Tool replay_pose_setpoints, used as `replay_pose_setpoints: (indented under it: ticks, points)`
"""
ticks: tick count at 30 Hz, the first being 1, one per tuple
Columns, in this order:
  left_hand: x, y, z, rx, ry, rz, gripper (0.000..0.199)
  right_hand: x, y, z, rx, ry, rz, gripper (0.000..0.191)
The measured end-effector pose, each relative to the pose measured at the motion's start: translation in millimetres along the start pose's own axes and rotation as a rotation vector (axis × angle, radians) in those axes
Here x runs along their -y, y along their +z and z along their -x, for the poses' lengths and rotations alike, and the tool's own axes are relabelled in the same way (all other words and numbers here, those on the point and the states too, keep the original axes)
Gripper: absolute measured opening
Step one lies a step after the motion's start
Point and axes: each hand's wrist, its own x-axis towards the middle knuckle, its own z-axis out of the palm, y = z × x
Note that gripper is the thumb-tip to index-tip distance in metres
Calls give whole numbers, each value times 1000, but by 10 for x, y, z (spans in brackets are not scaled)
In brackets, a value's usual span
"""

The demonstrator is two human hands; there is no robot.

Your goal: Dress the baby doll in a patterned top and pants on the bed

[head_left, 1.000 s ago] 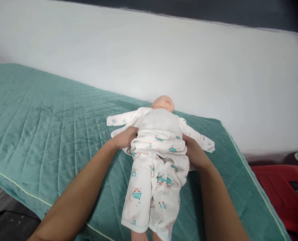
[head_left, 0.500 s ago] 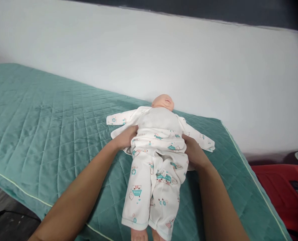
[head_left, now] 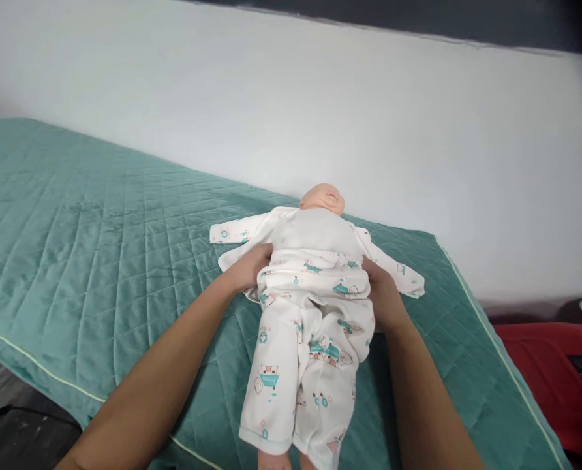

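Observation:
A baby doll (head_left: 323, 198) lies on its back, head toward the wall and feet toward me. Printed white baby pants (head_left: 276, 339) cover its legs, and their waistband reaches up over the belly. Beneath the doll a matching printed jacket (head_left: 402, 273) is spread, its sleeves out to both sides and its front apart over the pale torso. My left hand (head_left: 252, 267) is closed on the left edge of the pants' waist. At the opposite edge my right hand (head_left: 383, 294) grips the waist too. Fingertips of both hands are hidden behind the cloth.
A green quilted cover (head_left: 124, 261) with pale yellow piping lies under the doll. Behind it rises a white wall (head_left: 291, 104). To the right, below the edge, is a red object (head_left: 555, 378). A black strap (head_left: 7, 410) lies on the floor at the left.
The doll and both hands appear slightly farther right in the picture, along with a small shift of the view. Both hands keep their hold at the waist.

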Motion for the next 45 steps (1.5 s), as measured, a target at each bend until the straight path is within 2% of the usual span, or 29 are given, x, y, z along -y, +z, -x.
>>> replay_pose_setpoints:
  ticks: [6,10,12,14,16,18,20,24,30,34,37,40,42,45]
  points:
    - [15,-25,3,20,42,-91,23,-35,-19,-6,-10,-23,165,20]
    - [91,-84,-1,9,-39,-153,14,-94,-40,-28,-88,90,369,16]
    - [155,-103,-21,-60,-115,-115,13,-123,-54,-47,-166,146,382,17]
    - [199,-98,-39,-192,-128,-52,13,-117,-58,-57,-274,165,312,17]
    - [197,-71,-42,-351,-57,-23,12,-61,-43,-51,-383,143,191,17]
    - [151,-34,-27,-448,48,-39,10,31,-9,-33,-430,65,69,15]
    - [87,-4,-2,-415,158,-72,9,122,31,-15,-364,-49,-10,12]
    - [13,-4,28,-231,283,-167,13,179,50,-10,-141,-170,-85,8]
    - [-15,-23,29,-111,330,-397,19,96,-72,-21,24,-107,-29,20]
    - [-37,10,43,-118,330,-460,20,94,-101,-18,97,-108,31,23]
    - [-46,24,56,-112,358,-416,19,98,-85,-11,106,-158,41,23]
    - [-50,7,27,-93,357,-323,21,108,-50,-21,53,-200,35,24]
    - [-40,-19,-50,-112,294,-295,22,123,-19,-64,-3,-199,51,27]
    - [19,-58,-263,-170,153,-253,22,145,39,-206,-113,-96,137,28]
